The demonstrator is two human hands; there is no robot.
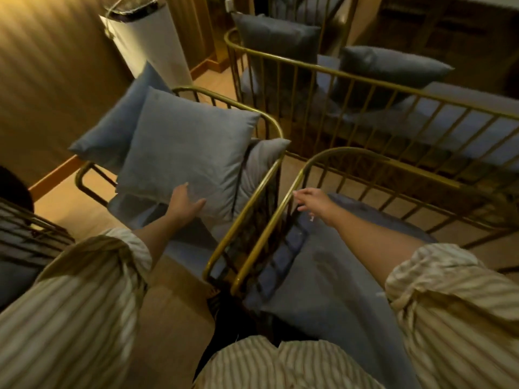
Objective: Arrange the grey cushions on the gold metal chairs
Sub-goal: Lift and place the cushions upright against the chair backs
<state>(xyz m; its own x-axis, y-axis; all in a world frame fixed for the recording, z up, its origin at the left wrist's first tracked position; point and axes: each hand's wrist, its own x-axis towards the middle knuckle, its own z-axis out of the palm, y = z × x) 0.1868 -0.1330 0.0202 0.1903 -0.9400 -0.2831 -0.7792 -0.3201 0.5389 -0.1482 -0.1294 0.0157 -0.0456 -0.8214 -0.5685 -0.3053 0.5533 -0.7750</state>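
The wooden floor (92, 217) carries several gold metal chairs set close together. The left chair (269, 119) has a grey seat pad (193, 248) lying on it; a light grey cushion (185, 153) stands tilted on that pad, with a second grey cushion (112, 127) leaning behind it and a third (264, 161) wedged against the chair's right rail. Just beside it, rail almost touching rail, the near chair (351, 153) holds a darker grey seat pad (331, 276). Behind these, a long gold chair (393, 82) bears a pale seat pad (460, 113) with two dark grey cushions (390, 68) propped upright on it. A white cylinder (151, 43) stands on the floor by the wall.
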